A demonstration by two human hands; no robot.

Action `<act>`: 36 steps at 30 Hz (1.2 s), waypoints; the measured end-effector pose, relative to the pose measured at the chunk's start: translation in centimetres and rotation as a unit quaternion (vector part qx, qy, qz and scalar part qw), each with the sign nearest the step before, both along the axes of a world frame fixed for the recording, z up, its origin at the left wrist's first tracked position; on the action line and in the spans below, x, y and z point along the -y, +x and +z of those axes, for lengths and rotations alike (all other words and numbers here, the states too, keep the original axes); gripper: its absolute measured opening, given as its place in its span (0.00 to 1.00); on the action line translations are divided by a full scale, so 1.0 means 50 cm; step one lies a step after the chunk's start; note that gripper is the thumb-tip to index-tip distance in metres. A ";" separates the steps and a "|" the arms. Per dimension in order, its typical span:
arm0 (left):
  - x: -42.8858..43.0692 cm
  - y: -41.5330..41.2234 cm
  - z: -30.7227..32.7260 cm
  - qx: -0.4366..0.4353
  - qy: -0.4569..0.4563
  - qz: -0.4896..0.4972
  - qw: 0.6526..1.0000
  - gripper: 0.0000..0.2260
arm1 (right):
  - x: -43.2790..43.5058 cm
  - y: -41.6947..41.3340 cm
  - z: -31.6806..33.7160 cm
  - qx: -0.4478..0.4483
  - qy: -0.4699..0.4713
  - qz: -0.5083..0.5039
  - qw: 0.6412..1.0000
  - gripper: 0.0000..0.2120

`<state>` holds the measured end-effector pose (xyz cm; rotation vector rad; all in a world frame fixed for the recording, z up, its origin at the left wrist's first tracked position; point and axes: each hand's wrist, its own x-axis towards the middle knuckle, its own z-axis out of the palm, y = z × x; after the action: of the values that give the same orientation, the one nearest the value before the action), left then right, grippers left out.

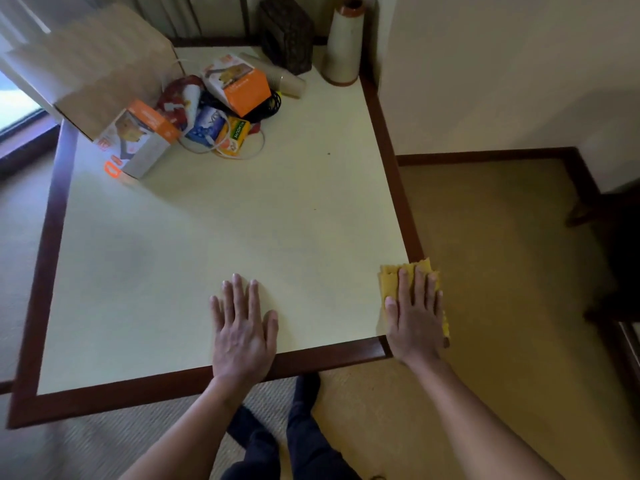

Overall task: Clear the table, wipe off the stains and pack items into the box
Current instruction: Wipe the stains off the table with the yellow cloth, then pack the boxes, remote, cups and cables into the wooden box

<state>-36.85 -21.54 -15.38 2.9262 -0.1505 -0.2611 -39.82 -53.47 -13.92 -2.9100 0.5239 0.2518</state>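
My right hand lies flat, fingers spread, pressing a yellow cloth onto the near right corner of the cream table. My left hand rests palm down on the table near its front edge, holding nothing. At the far left stands a brown cardboard box. Beside it lies a pile: two orange-and-white cartons, a red packet, a blue packet, a yellow packet, black and white cables. Two tiny dark specks mark the tabletop.
A dark woven box and a tall cream vase stand at the table's far right corner, with stacked clear cups lying beside them. A dark wooden rim frames the table. A wall and carpet lie to the right; my legs are below.
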 end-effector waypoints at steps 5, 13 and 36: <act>0.006 -0.001 0.003 0.001 0.002 -0.005 1.000 0.33 | -0.026 -0.049 0.001 0.013 -0.001 0.076 0.997 0.30; 0.008 0.017 0.038 -0.033 0.003 -0.004 0.999 0.33 | -0.046 -0.019 0.026 0.053 0.059 0.021 0.997 0.29; -0.426 0.553 0.424 0.037 -0.442 0.332 0.833 0.05 | -0.642 0.711 0.386 0.114 0.370 0.114 0.915 0.08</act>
<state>-9.21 -0.23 5.82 1.8960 0.5775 0.0446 -4.25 -21.38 5.37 -2.2031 0.0215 0.1002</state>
